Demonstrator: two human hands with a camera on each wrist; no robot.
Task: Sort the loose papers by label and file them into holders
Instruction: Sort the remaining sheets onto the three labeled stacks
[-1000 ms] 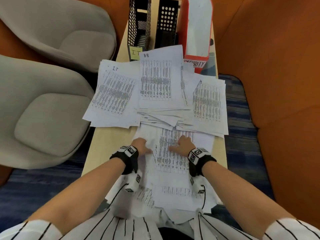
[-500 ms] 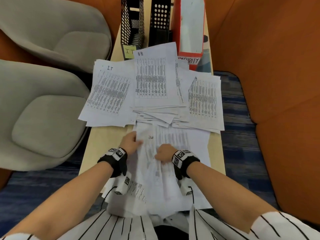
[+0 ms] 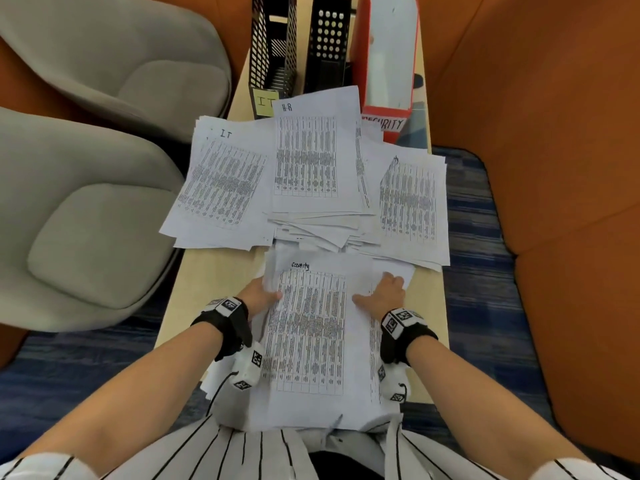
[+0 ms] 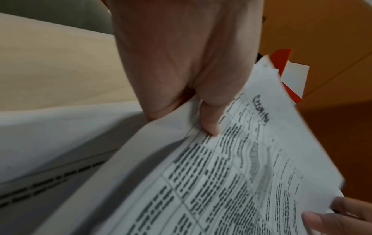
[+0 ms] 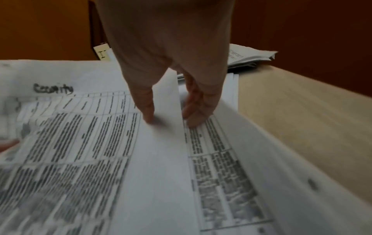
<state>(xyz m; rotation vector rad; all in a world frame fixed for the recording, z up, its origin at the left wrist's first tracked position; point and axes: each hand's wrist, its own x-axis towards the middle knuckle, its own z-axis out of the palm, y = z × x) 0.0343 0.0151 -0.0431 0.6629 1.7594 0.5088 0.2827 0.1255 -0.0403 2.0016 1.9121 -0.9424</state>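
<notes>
Nearest, a loose stack of papers [image 3: 311,407] lies on the near end of the narrow wooden table [image 3: 211,271], its near edge reaching over the person's striped shirt. On top is a sheet headed "Security" [image 3: 311,327], held at both side edges. The left hand [image 3: 258,296] pinches its left edge, thumb [image 4: 210,120] on top and fingers curled under the paper. The right hand [image 3: 384,294] pinches the right edge, thumb on the printed face and fingers [image 5: 198,111] tucked beneath, resting on the sheet below. Farther along lie three sorted piles: one marked "IT" [image 3: 225,188] at left, one marked "HR" [image 3: 311,157] in the middle, and a third pile [image 3: 412,202] at right whose heading cannot be read. At the far end stand a black mesh holder [image 3: 273,46] with a yellow "IT" note, a black perforated holder [image 3: 329,43] just right of it, and a red holder [image 3: 388,57] labelled "SECURITY". Two grey chairs [image 3: 86,202] stand left of the table.
</notes>
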